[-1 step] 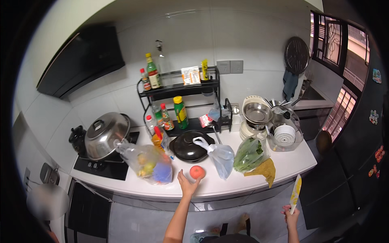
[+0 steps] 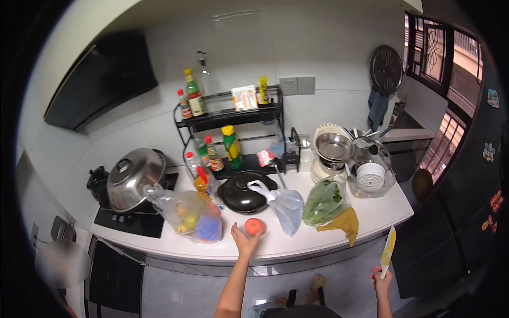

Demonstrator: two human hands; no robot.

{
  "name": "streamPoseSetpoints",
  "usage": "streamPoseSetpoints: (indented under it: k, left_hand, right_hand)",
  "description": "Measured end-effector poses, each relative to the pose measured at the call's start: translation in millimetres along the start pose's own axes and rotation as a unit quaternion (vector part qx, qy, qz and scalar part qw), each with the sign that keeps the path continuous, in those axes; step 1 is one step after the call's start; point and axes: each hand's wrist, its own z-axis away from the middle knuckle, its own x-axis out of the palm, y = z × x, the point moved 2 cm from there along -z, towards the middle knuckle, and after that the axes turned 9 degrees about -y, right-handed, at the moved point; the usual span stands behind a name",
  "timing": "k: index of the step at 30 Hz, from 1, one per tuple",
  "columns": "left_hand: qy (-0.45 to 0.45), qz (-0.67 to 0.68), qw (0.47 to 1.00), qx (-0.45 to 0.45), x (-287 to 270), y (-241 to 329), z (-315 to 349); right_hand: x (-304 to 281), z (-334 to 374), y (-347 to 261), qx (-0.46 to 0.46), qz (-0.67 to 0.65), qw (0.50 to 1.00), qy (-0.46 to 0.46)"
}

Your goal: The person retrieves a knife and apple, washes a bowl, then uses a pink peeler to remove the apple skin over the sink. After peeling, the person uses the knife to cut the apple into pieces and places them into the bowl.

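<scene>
Left hand (image 2: 245,243) spread wide, thumb at the near side of a round red fruit (image 2: 255,227); firm contact unclear. Right hand (image 2: 382,283) wrapped around a white-handled knife (image 2: 389,250), blade up. Fruit sits whole on the white countertop (image 2: 286,247), between clear produce bag (image 2: 183,213) and pale blue bag (image 2: 288,209). View swings slightly; hands essentially unchanged, so work seems no further along.

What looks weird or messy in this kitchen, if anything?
The mustard cloth looks untidy: it's crumpled, and one corner droops over the front edge of the white counter, beside the bag of greens. I can't see anything spilled or broken.
</scene>
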Motion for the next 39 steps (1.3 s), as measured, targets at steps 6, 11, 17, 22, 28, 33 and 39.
streamPoseSetpoints:
  k: [6, 11, 17, 22, 28, 33, 39]
  left_hand:
    - [0.057, -0.013, 0.998, -0.008, 56, -12, -10]
    - [0.094, -0.03, 0.995, -0.012, 63, -3, -8]
    - [0.088, 0.076, 0.988, -0.105, 54, -7, -9]
    - [0.11, 0.353, 0.92, -0.133, 24, 3, 49]
    - [0.046, 0.481, 0.872, -0.082, -8, 20, 99]
    - [-0.076, 0.513, 0.853, -0.051, -15, 41, 87]
    - [-0.318, 0.571, 0.755, 0.052, -2, 94, 93]
  right_hand:
    - [-20, -89, 1, 0.015, 0.09, 0.995, -0.048]
    - [9, -162, -1, -0.067, 0.06, 0.982, -0.164]
    - [28, -222, -24, 0.037, -0.028, 0.971, -0.234]
    - [-15, -271, -52, -0.054, -0.077, 0.995, -0.03]
    - [-32, -337, -119, -0.273, -0.133, 0.92, 0.246]
    - [137, -249, -161, -0.194, 0.126, 0.901, -0.368]
    - [216, -149, -179, -0.186, 0.12, 0.805, -0.55]
